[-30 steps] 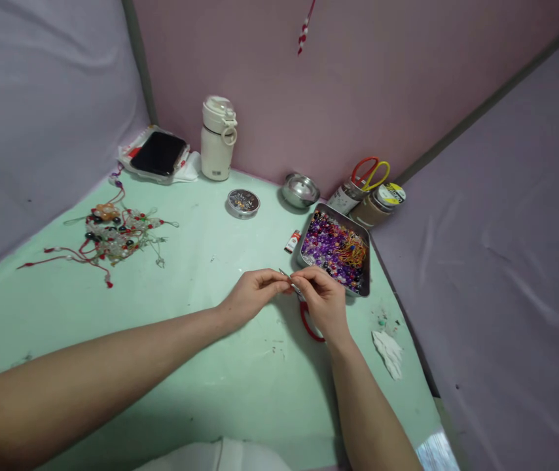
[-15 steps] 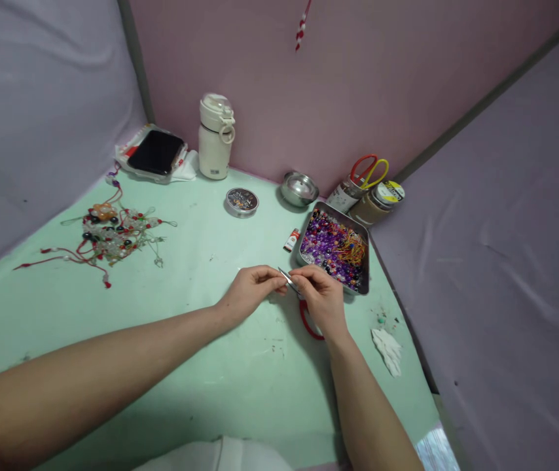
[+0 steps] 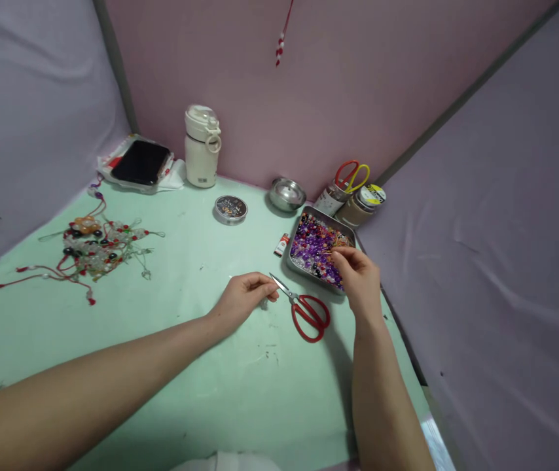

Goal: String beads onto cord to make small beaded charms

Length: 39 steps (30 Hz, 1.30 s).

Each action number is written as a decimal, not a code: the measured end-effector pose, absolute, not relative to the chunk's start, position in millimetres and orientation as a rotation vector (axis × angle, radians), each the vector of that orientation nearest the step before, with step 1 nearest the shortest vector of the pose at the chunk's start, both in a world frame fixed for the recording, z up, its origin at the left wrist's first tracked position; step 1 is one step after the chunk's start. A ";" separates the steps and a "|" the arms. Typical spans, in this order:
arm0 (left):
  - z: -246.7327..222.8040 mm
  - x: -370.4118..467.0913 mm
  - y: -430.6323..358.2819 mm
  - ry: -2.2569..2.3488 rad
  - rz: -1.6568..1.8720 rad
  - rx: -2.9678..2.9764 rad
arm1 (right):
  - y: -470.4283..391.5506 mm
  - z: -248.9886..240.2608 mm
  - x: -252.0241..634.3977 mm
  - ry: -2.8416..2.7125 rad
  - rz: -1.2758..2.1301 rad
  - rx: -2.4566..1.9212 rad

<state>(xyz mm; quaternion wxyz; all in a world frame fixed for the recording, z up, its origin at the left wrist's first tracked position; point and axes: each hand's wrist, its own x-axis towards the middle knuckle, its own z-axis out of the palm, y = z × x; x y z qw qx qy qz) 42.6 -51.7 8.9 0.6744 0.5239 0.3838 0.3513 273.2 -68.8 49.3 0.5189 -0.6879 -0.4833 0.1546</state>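
My left hand (image 3: 247,296) hovers over the middle of the table, thumb and fingers pinched together; whatever is between them is too small to make out. Just right of its fingertips lie red-handled scissors (image 3: 304,313) with closed blades. My right hand (image 3: 360,275) reaches over the right side of a metal tray (image 3: 304,273). Its thumb and index finger meet beside a tangle of orange threads, and I cannot see what they pinch. Purple, clear, black and red beads (image 3: 315,248) fill the tray.
Beaded strings (image 3: 97,248) lie in a heap at left. Along the back stand a phone (image 3: 141,162), a white bottle (image 3: 201,154), a round spool (image 3: 231,209), a metal bowl (image 3: 287,195) and two jars, one holding scissors. A small red-and-white box (image 3: 282,244) lies beside the tray.
My right hand has moved right, from beside my left hand to the bead tray, uncovering the scissors. My left hand stays pinched in about the same place. The view has shifted slightly.
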 end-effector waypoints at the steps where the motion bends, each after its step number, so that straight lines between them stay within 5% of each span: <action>1: 9.2 42.6 -51.6 0.863 0.788 1.182 | -64.6 52.9 277.1 -1.241 0.365 -1.686; 12: 13.1 42.8 -49.8 0.883 0.748 1.177 | -16.9 32.2 281.9 -2.137 0.097 -2.052; 39: 9.5 43.1 -47.7 0.887 0.760 1.164 | -16.5 32.2 278.9 -2.110 0.129 -2.053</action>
